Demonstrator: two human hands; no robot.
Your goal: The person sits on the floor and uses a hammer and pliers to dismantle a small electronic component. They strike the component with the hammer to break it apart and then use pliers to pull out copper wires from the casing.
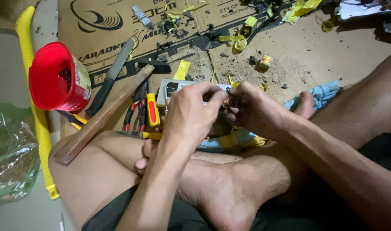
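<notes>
Hands meet above crossed bare legs: the left hand (189,112) and the right hand (251,110) both pinch a small copper-coloured coil (228,102), shiny and round, held between their fingertips, so each grip is closed on it. Below lies flattened brown cardboard (332,55), matt and strewn with dark crumbs and curled yellow tape scraps (239,39). Near the left hand are a hammer (105,115) with a long wooden handle, a knife (112,75) with a dull grey blade, red-handled pliers (133,113) and a yellow-and-red cutter (152,110). Further left sit a glossy red plastic tub (54,77), a ribbed yellow hose (39,119) and a crinkled clear bag (9,149). Blue cloth (321,94) lies by the right knee.
</notes>
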